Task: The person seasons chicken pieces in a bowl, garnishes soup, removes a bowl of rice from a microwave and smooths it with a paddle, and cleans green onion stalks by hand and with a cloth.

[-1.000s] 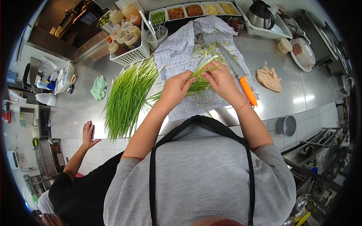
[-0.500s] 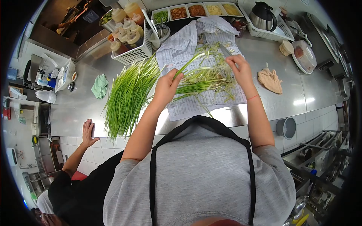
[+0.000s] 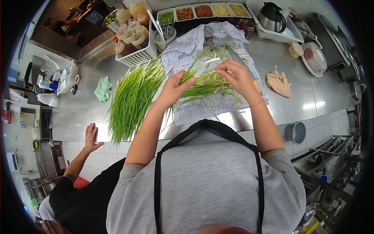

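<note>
My left hand (image 3: 177, 86) is closed around a few garlic chives (image 3: 192, 72), their pale ends pointing up and right. My right hand (image 3: 237, 77) pinches a pale chive end just to the right of it. Under and behind my right hand lies a knife (image 3: 236, 53) on the newspaper (image 3: 183, 113); its blade and a bit of orange handle show. More chives and pale trimmings (image 3: 226, 87) are spread on the paper below my hands. A large pile of long green chives (image 3: 132, 101) rests left of my left arm, some tips over the counter edge.
Another person's hand (image 3: 91, 138) rests on the counter edge at left. A green cloth (image 3: 103, 89) and a tan cloth (image 3: 279, 83) lie on the steel counter. Behind stand a basket of squeeze bottles (image 3: 140, 56), food trays (image 3: 203, 11) and a steel jug (image 3: 271, 17).
My right hand has moved left and down, close to my left hand, and now pinches a chive end. The knife's orange handle has come into view.
</note>
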The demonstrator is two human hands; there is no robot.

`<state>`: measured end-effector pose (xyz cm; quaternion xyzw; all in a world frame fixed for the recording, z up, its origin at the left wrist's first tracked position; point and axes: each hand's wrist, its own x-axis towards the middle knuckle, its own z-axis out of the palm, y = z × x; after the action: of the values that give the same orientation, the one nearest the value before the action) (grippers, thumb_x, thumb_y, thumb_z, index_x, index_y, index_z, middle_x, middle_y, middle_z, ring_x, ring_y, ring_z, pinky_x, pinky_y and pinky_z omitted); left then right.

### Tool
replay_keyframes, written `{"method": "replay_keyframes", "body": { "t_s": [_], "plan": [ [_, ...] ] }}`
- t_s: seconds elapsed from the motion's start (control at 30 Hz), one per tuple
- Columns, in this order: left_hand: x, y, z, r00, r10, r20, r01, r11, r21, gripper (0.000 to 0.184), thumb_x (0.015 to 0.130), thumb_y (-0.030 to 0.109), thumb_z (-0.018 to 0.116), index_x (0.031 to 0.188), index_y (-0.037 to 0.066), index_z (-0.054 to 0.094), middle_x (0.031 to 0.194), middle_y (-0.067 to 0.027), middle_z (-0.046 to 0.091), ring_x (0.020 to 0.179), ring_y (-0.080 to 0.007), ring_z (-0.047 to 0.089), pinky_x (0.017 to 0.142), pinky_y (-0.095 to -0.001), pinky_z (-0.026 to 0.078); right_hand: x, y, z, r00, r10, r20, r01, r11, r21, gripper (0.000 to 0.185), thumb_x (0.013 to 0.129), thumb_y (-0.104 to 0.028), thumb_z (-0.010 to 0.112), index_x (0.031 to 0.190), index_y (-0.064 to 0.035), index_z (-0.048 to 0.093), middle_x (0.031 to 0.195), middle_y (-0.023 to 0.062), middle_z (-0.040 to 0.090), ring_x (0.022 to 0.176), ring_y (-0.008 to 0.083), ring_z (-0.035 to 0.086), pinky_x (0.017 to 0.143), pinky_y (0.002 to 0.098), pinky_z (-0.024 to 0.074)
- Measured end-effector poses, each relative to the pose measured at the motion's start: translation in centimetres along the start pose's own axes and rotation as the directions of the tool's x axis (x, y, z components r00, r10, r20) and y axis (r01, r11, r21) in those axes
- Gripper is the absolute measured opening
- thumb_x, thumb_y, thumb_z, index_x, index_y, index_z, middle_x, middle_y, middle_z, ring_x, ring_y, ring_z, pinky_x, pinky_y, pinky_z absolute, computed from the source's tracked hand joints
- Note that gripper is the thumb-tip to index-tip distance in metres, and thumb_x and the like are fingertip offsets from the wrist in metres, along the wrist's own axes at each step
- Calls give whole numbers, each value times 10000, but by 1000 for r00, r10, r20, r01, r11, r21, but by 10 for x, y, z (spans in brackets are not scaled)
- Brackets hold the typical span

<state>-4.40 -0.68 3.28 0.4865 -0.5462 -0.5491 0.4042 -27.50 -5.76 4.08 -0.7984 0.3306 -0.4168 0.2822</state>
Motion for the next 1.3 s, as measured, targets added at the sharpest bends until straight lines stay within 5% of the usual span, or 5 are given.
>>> {"method": "replay_keyframes", "body": {
  "t_s": [0.3,0.43,0.63,0.97,1.3],
  "plan": [
    [5,-11,-1,997,81,10,-81,991,107,198,888,225,566,918,30,590,760,35,552,700,-40,436,633,-215,376,2,-2,4,970,-232,69,242,942,-231,85,775,-101,633,837,-46,611,803,72,557,779,238,544,735,322,410],
    [6,-18,-9,998,60,-27,-48,951,304,274,868,279,589,997,38,610,823,9,605,727,-61,503,662,-254,432,5,2,15,986,-161,52,169,958,-230,82,757,-130,638,796,-60,622,801,76,557,814,273,528,766,370,393],
    [-12,-24,-10,946,307,-106,-238,879,413,273,854,304,576,890,34,556,662,-112,528,605,-169,493,581,-324,411,8,-13,34,997,-43,58,45,998,-36,49,746,-21,630,753,0,586,759,93,554,742,224,527,714,298,409],
    [-73,-25,-3,900,229,-370,-140,957,253,269,799,265,611,766,14,518,611,-130,509,574,-245,516,535,-366,385,1,9,77,949,239,206,-315,761,567,31,864,-76,563,878,-49,557,824,-20,514,766,57,447,700,191,355],
    [-122,-51,-32,839,76,-539,-47,997,67,340,886,327,541,1043,26,537,767,-88,570,704,-177,513,652,-330,417,64,36,0,911,128,-392,5,947,321,99,864,-99,583,910,-11,583,849,41,575,756,94,503,691,213,419]
  ]
}}
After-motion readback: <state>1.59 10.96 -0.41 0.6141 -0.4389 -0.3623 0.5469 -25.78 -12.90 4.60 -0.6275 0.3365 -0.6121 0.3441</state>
